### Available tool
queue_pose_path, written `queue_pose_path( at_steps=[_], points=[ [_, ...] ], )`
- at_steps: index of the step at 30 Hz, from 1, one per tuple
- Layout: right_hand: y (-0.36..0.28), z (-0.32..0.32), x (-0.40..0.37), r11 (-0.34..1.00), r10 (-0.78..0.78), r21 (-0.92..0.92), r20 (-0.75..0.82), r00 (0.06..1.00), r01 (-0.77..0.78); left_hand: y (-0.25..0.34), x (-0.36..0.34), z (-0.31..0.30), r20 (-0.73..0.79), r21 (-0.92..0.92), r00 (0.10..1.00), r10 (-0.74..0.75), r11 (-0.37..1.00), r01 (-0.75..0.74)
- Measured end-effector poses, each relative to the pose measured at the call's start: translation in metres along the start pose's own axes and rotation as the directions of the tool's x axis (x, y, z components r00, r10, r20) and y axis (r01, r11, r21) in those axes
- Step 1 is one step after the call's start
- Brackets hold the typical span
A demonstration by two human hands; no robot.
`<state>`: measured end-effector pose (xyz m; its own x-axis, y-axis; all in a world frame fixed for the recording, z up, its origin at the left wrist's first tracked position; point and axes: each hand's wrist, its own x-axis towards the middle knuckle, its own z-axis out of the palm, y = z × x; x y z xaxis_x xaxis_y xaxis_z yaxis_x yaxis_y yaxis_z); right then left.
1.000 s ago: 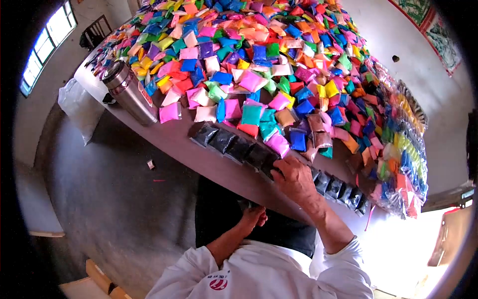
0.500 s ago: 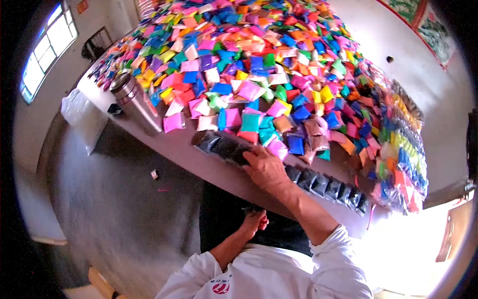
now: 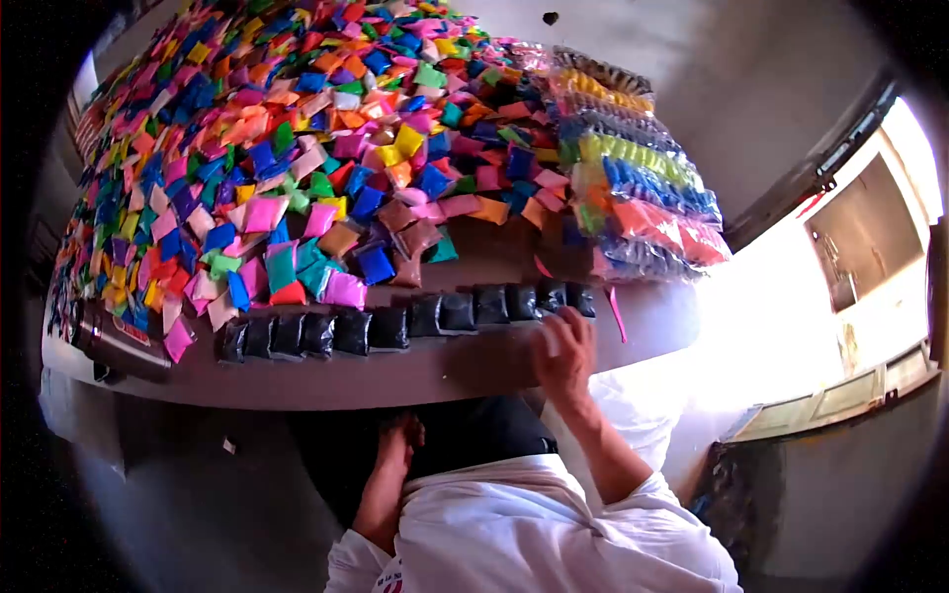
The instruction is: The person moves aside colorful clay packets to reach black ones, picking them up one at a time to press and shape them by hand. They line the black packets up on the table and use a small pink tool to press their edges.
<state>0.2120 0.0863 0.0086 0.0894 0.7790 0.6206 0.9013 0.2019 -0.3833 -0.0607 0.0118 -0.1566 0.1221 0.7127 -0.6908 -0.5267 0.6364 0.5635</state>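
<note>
A row of black packets lies along the near side of the table. At the row's right end is my right hand, its fingertips at or just in front of the last packets; blur hides whether it grips anything. My left hand hangs low in front of my dark trousers, below the table edge, with its fingers curled. What it holds, if anything, cannot be made out. Behind the row spreads a large heap of small coloured packets.
Clear bags of sorted coloured packets are stacked at the table's right. A metal flask lies at the left end. A pink strip is near the right edge, and a white bag hangs below.
The view has swung to the right. My right hand has moved from the middle of the black row to its right end. The black packets now form one continuous line. My left hand stays low.
</note>
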Motion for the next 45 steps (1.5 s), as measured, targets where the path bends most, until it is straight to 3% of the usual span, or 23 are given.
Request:
queue_pose_path(
  at_steps=[3, 8, 11, 14, 16, 18, 20, 22, 24, 27, 30, 34, 36, 39, 42, 45],
  points=[
    [0.031, -0.014, 0.004, 0.986, 0.1, -0.137, -0.002, 0.995, -0.099, -0.002, 0.002, 0.006, -0.095, 0.013, 0.995, 0.03, 0.999, -0.029],
    [0.036, -0.012, 0.015, 0.987, 0.161, -0.037, 0.122, 0.979, -0.157, -0.002, -0.006, 0.008, -0.18, 0.054, 0.982, 0.058, 0.997, -0.049],
    [0.041, -0.005, 0.025, 0.996, 0.087, -0.022, 0.174, 0.981, -0.085, 0.0, -0.012, 0.01, -0.218, 0.054, 0.974, 0.064, 0.997, -0.053],
    [0.044, 0.0, 0.036, 0.994, 0.106, 0.016, 0.211, 0.972, -0.112, 0.0, -0.012, 0.01, -0.184, 0.053, 0.981, 0.068, 0.997, -0.059],
    [0.043, 0.004, 0.037, 0.993, 0.106, 0.027, 0.199, 0.974, -0.114, 0.002, -0.016, 0.015, -0.232, 0.091, 0.971, 0.065, 0.995, -0.045],
    [0.031, 0.005, 0.037, 0.996, 0.079, -0.037, 0.056, 0.995, -0.077, 0.006, -0.02, 0.023, -0.285, 0.121, 0.956, 0.066, 0.992, -0.033],
    [0.016, 0.001, 0.029, 0.998, 0.056, -0.006, 0.055, 0.997, -0.055, 0.008, -0.024, 0.026, -0.243, 0.124, 0.968, 0.058, 0.992, -0.029],
    [-0.004, 0.001, 0.023, 0.996, -0.008, 0.085, 0.148, 0.989, -0.005, -0.002, -0.005, 0.008, -0.242, 0.173, 0.969, 0.049, 0.985, -0.007],
    [-0.016, 0.009, 0.02, 0.993, -0.082, 0.09, 0.094, 0.992, 0.074, -0.007, 0.001, -0.004, -0.243, 0.218, 0.969, 0.043, 0.976, 0.011],
    [-0.029, 0.024, 0.019, 0.936, -0.271, 0.31, 0.338, 0.901, 0.165, 0.007, -0.015, 0.018, -0.243, 0.243, 0.97, 0.006, 0.968, 0.055],
    [-0.025, 0.054, 0.038, 0.898, -0.396, 0.322, 0.298, 0.869, 0.298, 0.013, -0.027, 0.023, -0.215, 0.267, 0.976, 0.031, 0.963, 0.028],
    [-0.034, 0.051, 0.062, 0.92, -0.325, 0.315, 0.273, 0.906, 0.235, -0.001, -0.002, 0.003, -0.218, 0.206, 0.976, -0.02, 0.976, 0.066],
    [-0.045, 0.049, 0.052, 0.91, -0.36, 0.323, 0.299, 0.884, 0.261, -0.002, -0.006, 0.008, -0.118, 0.05, 0.99, 0.081, 0.996, -0.075],
    [-0.078, 0.047, 0.028, 0.825, -0.496, 0.468, 0.327, 0.805, 0.318, -0.006, 0.001, 0.007, -0.111, 0.043, 0.991, 0.073, 0.997, -0.069],
    [-0.107, 0.053, 0.02, 0.819, -0.482, 0.489, 0.305, 0.822, 0.299, -0.004, -0.004, 0.005, -0.003, 0.005, 0.999, 0.047, 0.999, -0.047],
    [-0.117, 0.07, 0.027, 0.854, -0.475, 0.421, 0.387, 0.79, 0.307, -0.001, -0.009, 0.006, 0.025, -0.04, 0.996, 0.082, 0.996, -0.081]
  ],
)
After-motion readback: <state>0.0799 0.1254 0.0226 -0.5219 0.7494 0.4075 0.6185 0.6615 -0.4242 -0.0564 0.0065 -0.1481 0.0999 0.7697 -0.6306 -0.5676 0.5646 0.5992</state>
